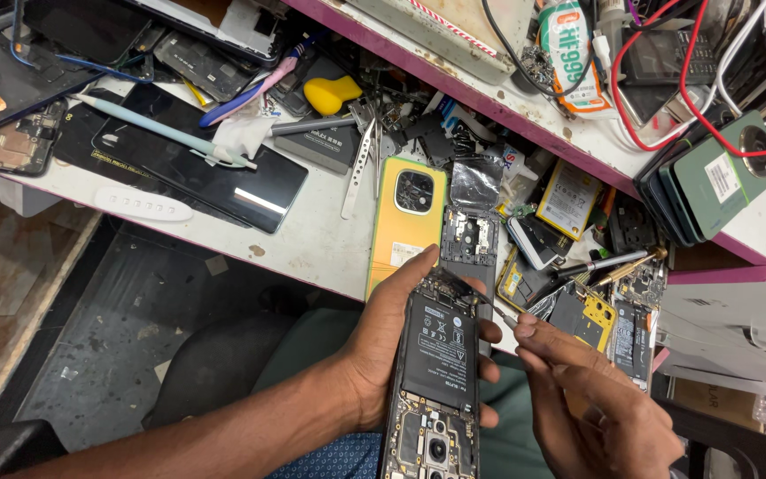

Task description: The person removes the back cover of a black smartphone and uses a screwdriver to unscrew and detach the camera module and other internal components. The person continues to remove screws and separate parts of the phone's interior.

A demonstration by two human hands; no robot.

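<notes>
over the lap, left hand [392, 341] clasped around opened phone [436, 372], right hand [578, 390] pinching tweezers [498, 312]

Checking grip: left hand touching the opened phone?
Touching. The head view shows the left hand wrapped around the opened phone, with the fingertips curled over its far edge.
</notes>
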